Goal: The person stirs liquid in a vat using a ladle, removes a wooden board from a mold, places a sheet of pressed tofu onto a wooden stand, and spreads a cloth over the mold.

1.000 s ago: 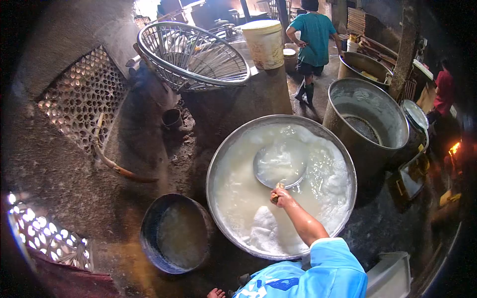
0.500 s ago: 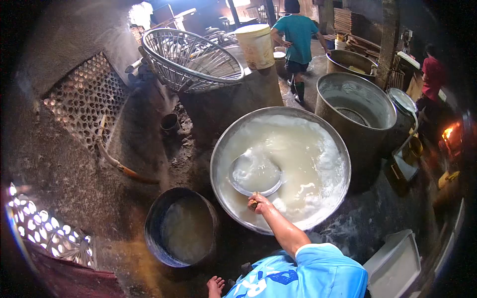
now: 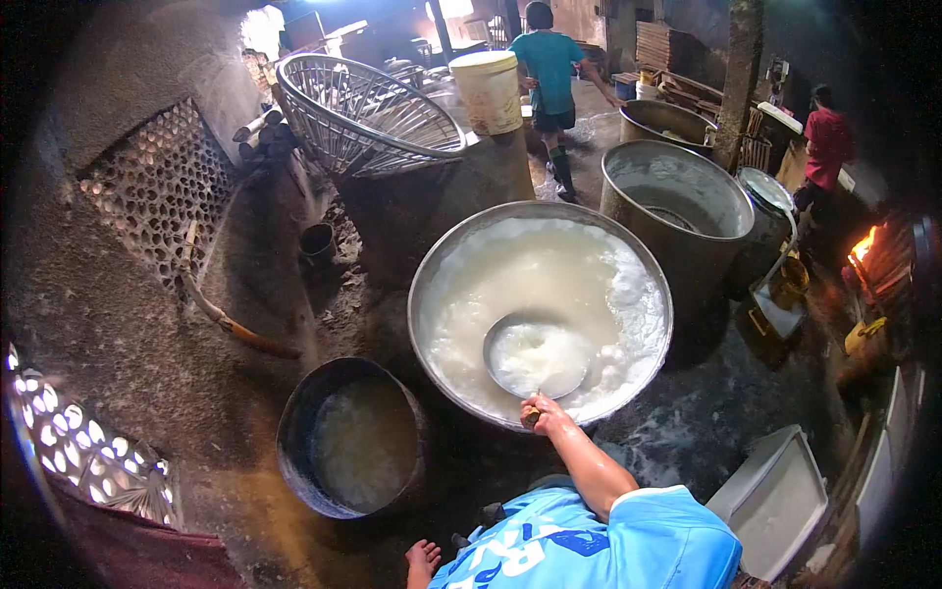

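Observation:
My right hand point(image 3: 542, 412) is closed around the short handle of a wide round ladle point(image 3: 538, 355). The ladle lies in the near part of a large metal vat point(image 3: 424, 339), with foamy white liquid in its bowl. Cloudy liquid point(image 3: 535, 265) fills the vat, and thick white foam lines its right side. My left hand point(image 3: 423, 558) hangs low at the bottom edge, away from the vat, fingers apart and holding nothing. A dark round tub point(image 3: 294, 432) with murky liquid stands left of the vat.
Behind the vat are a metal-barred basket point(image 3: 368, 118), a white bucket point(image 3: 487, 93) and a tall metal drum point(image 3: 677, 191). One person point(image 3: 547, 74) stands at the back, another point(image 3: 829, 142) at the right near a fire point(image 3: 863, 243). A white tray point(image 3: 775, 501) lies at lower right.
The ladle has moved left, then back toward my body and slightly right, with my right hand still on its handle. The person in teal has stepped farther back.

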`<state>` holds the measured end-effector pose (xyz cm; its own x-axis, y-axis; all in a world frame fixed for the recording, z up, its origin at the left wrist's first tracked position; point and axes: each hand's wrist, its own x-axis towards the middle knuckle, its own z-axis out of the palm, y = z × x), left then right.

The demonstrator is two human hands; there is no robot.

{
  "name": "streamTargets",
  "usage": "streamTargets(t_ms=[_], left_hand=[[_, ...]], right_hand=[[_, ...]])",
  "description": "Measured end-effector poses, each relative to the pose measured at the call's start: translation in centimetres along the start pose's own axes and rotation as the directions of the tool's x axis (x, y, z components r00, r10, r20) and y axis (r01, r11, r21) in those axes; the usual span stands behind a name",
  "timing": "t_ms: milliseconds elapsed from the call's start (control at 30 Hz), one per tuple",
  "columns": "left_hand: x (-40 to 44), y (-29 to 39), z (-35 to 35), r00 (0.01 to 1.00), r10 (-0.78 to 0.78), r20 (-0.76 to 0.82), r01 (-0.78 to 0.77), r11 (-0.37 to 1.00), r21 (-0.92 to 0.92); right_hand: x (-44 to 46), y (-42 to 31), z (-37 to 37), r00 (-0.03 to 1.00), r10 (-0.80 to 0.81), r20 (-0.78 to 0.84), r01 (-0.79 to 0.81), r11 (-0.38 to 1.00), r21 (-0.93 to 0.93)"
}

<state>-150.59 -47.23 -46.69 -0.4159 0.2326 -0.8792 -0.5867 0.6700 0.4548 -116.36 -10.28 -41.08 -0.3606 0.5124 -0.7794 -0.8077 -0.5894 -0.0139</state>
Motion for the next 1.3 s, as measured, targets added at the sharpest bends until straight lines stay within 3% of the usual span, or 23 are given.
streamTargets(t_ms=[67,200,233,333,367,467,567,600,667,767,900,1000,1033,1133,1267,1300], left_hand=[[-0.1,0.1,1.1,1.0,0.008,0.015,-0.008,1.0,-0.018],[0.2,0.3,3.5,1.0,-0.022,0.022,0.023,0.999,-0.041],[0.5,0.1,3.9,0.999,-0.018,0.041,0.019,0.999,-0.042],[1.3,-0.2,5.5,0.999,-0.012,0.042,0.014,0.999,-0.048],[1.4,-0.3,6.0,0.999,-0.014,0.036,0.016,0.999,-0.049],[-1.6,0.2,8.5,1.0,0.007,0.026,-0.005,0.998,-0.062],[-3.7,1.0,11.6,1.0,-0.003,0.023,0.005,0.997,-0.083],[-3.8,1.2,12.5,1.0,-0.013,0.022,0.015,0.995,-0.094],[-2.8,1.0,14.2,1.0,-0.006,0.004,0.007,0.994,-0.11],[-2.9,0.0,14.8,0.998,0.019,-0.051,-0.024,0.996,-0.088],[-4.1,-0.8,15.1,0.993,0.01,-0.121,-0.024,0.994,-0.111],[-5.0,-1.8,14.4,0.989,-0.008,-0.151,-0.012,0.991,-0.13],[-5.4,-2.1,14.2,0.987,-0.014,-0.158,-0.007,0.991,-0.133],[-10.0,-2.1,15.1,0.99,0.015,-0.143,-0.044,0.979,-0.2],[-6.5,-5.9,13.6,0.993,0.015,-0.114,-0.037,0.98,-0.195],[-6.5,-6.8,13.8,0.993,0.031,-0.11,-0.053,0.978,-0.201]], right_hand=[[1.4,-1.9,-0.8,0.995,0.087,-0.039,-0.088,0.996,-0.026],[0.1,-4.3,-0.3,0.993,0.001,-0.118,0.01,0.996,0.091],[0.7,-5.1,-0.4,0.99,-0.054,-0.132,0.058,0.998,0.024],[1.8,-8.9,-0.8,0.988,0.149,0.03,-0.151,0.987,0.057],[2.6,-9.8,-0.5,0.994,0.087,-0.066,-0.088,0.996,-0.004],[0.3,-11.8,2.5,0.995,-0.017,-0.1,0.003,0.989,-0.145],[2.6,-14.5,4.0,0.989,0.091,-0.12,-0.11,0.981,-0.159],[3.5,-15.0,4.8,0.992,0.026,-0.125,-0.044,0.989,-0.142],[5.6,-15.3,6.0,0.986,-0.1,-0.136,0.086,0.99,-0.107],[5.3,-15.8,8.6,0.992,-0.055,-0.112,0.03,0.976,-0.216],[7.2,-15.1,10.3,0.998,0.052,-0.037,-0.056,0.991,-0.119],[8.0,-13.8,10.9,0.998,0.054,0.03,-0.047,0.978,-0.205],[8.1,-13.3,11.0,0.994,0.107,0.02,-0.103,0.984,-0.146],[6.1,-11.5,11.2,0.991,0.108,0.076,-0.099,0.988,-0.12],[3.5,-10.6,9.9,0.959,0.268,0.096,-0.259,0.961,-0.095],[3.0,-10.1,8.7,0.971,0.204,0.129,-0.191,0.976,-0.102]])
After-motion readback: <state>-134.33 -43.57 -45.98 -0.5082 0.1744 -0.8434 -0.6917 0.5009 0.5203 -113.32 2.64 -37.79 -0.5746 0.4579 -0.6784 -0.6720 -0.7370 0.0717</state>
